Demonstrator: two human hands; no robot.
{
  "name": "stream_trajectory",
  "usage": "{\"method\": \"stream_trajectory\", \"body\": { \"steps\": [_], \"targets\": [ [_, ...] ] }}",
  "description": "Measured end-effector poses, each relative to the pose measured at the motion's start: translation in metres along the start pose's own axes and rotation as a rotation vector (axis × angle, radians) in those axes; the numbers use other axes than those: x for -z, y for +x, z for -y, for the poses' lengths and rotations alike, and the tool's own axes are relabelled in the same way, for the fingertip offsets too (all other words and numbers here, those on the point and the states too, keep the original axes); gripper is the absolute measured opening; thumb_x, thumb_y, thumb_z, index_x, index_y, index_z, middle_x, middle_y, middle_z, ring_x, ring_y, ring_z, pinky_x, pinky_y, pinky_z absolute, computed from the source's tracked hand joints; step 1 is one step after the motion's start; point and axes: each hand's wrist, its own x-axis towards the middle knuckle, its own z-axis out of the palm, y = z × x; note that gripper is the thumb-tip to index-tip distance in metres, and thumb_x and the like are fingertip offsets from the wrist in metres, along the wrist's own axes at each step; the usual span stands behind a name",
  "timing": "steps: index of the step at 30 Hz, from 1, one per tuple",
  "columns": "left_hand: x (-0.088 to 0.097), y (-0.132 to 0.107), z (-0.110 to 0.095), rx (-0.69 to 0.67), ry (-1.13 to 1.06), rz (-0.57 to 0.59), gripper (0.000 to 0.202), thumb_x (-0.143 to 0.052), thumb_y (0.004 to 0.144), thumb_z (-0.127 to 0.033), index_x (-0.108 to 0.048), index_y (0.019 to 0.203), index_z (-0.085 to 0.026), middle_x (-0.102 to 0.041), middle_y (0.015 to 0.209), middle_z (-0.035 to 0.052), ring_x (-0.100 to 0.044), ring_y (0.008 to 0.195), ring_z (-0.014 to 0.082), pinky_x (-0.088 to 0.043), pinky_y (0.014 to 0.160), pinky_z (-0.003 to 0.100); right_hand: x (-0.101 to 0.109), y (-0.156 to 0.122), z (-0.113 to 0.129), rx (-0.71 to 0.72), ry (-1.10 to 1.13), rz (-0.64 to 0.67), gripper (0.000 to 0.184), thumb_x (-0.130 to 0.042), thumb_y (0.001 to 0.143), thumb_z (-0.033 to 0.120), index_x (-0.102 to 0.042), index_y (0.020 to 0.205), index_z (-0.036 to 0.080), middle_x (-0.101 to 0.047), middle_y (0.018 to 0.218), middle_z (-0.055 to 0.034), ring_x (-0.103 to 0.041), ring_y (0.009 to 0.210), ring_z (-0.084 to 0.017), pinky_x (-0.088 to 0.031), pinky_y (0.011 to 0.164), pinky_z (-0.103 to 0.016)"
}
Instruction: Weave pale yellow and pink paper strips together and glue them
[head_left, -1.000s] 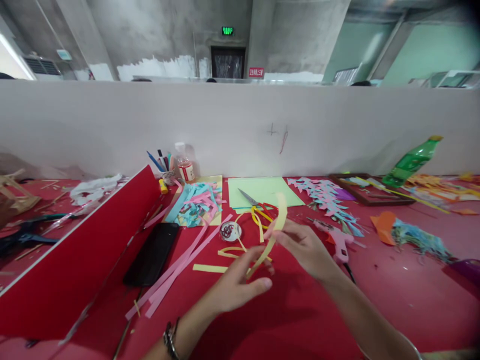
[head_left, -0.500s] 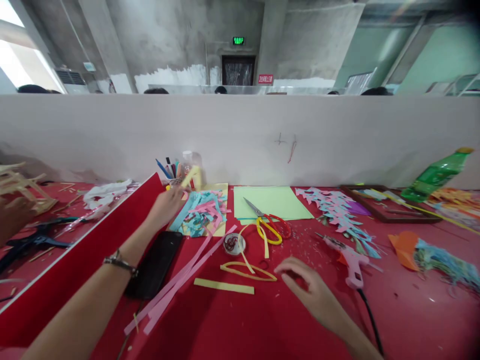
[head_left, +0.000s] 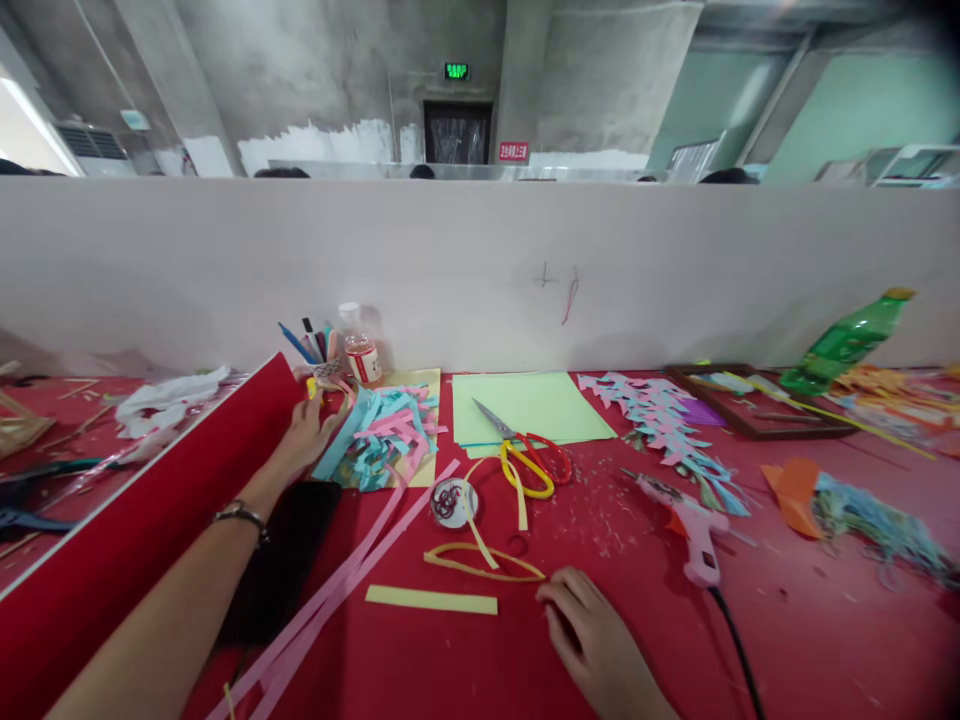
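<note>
Left hand closes its grip on a small yellow glue stick by the pen cup, light, rigid, best held mid-barrel; right hand rests open, empty, on the tabletop beside the flimsy yellow paper loop.

My left hand covers whatever its fingers close on by the pen cup, so I can't tell if it grips anything. My left forearm hides much of the black phone. My right hand runs off the bottom edge at the wrist. The glue gun cord leaves at the bottom edge. The green sign and the red one are too small to read
</note>
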Motion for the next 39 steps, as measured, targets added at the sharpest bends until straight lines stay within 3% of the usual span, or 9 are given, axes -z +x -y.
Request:
{"method": "stream_trajectory", "body": {
  "steps": [7,12,15,19,26,31,34,37,39],
  "targets": [
    [0.015,-0.082,-0.067,-0.337,-0.140,-0.162,0.041,-0.033,0.086,-0.036,-0.040,0.121,-0.016,-0.046,0.119,0.0125,-0.038,0.115,0.0243,-0.031,0.098,0.041,-0.003,0.007,0.001,-0.092,0.079,-0.030,0.023,-0.037,0.077,0.011,-0.058,0.085,0.018,-0.061,0.082,-0.0077,-0.060,0.077,-0.019,-0.049,0.070,-0.031],
    [-0.004,-0.163,-0.119,-0.540,-0.210,-0.112,0.028,-0.039,0.084,-0.021,-0.049,0.111,-0.019,-0.056,0.105,0.0085,-0.048,0.102,0.0204,-0.038,0.088,0.035,0.013,0.035,0.006,-0.142,0.122,-0.100,0.020,-0.038,0.080,0.019,-0.054,0.093,0.018,-0.062,0.086,-0.0072,-0.059,0.076,-0.017,-0.047,0.068,-0.029],
    [-0.021,-0.189,-0.132,-0.650,-0.177,-0.077,0.023,-0.041,0.082,-0.017,-0.056,0.099,-0.020,-0.061,0.094,0.0058,-0.053,0.089,0.0187,-0.040,0.079,0.033,0.023,0.060,0.021,-0.091,0.034,-0.032,0.019,-0.041,0.083,0.029,-0.056,0.088,0.018,-0.062,0.082,-0.0062,-0.058,0.077,-0.018,-0.044,0.070,-0.029],
    [-0.029,-0.193,-0.134,-0.739,-0.149,-0.022,0.024,-0.039,0.082,-0.015,-0.058,0.096,-0.020,-0.063,0.090,0.0048,-0.054,0.085,0.0182,-0.038,0.077,0.033,0.012,0.087,0.039,-0.104,-0.150,0.099,0.026,-0.049,0.079,0.040,-0.058,0.085,0.016,-0.063,0.083,-0.0078,-0.058,0.079,-0.020,-0.040,0.068,-0.028],
    [-0.023,-0.187,-0.123,-0.542,-0.215,-0.029,0.024,-0.041,0.080,-0.015,-0.056,0.098,-0.020,-0.061,0.094,0.0056,-0.054,0.089,0.0193,-0.041,0.079,0.035,-0.011,0.104,0.039,-0.016,-0.190,0.186,0.015,-0.048,0.080,0.019,-0.063,0.075,0.017,-0.065,0.079,-0.0055,-0.059,0.076,-0.018,-0.035,0.074,-0.031],
    [-0.024,-0.192,-0.124,-0.470,-0.327,-0.040,0.028,-0.043,0.081,-0.019,-0.049,0.108,-0.020,-0.058,0.102,0.0083,-0.051,0.099,0.0218,-0.040,0.086,0.039,0.005,0.096,0.040,-0.046,-0.115,0.119,0.018,-0.044,0.082,0.019,-0.062,0.082,0.018,-0.066,0.081,-0.0053,-0.059,0.078,-0.018,-0.035,0.076,-0.031],
    [-0.019,-0.194,-0.131,-0.481,-0.447,0.059,0.050,-0.052,0.077,-0.025,-0.036,0.124,-0.021,-0.047,0.119,0.0117,-0.046,0.109,0.0234,-0.040,0.089,0.039,0.017,0.086,0.051,-0.052,-0.027,0.088,0.021,-0.042,0.083,0.022,-0.062,0.085,0.018,-0.066,0.081,-0.0065,-0.059,0.077,-0.020,-0.037,0.072,-0.031],
    [-0.008,-0.194,-0.143,-0.468,-0.632,0.204,0.066,-0.058,0.075,-0.029,-0.024,0.132,-0.022,-0.041,0.123,0.0124,-0.050,0.099,0.0199,-0.044,0.083,0.033,0.027,0.076,0.065,0.011,0.006,0.142,0.017,-0.046,0.081,0.021,-0.062,0.086,0.018,-0.066,0.083,-0.0077,-0.058,0.078,-0.021,-0.038,0.071,-0.031],
    [0.000,-0.191,-0.153,-0.446,-0.742,0.242,0.052,-0.053,0.080,-0.029,-0.032,0.127,-0.021,-0.049,0.113,0.0101,-0.052,0.089,0.0168,-0.045,0.078,0.030,0.031,0.071,0.073,0.062,0.050,0.182,0.015,-0.048,0.079,0.019,-0.061,0.086,0.018,-0.065,0.084,-0.0075,-0.057,0.077,-0.020,-0.039,0.069,-0.029]
  ]
}}
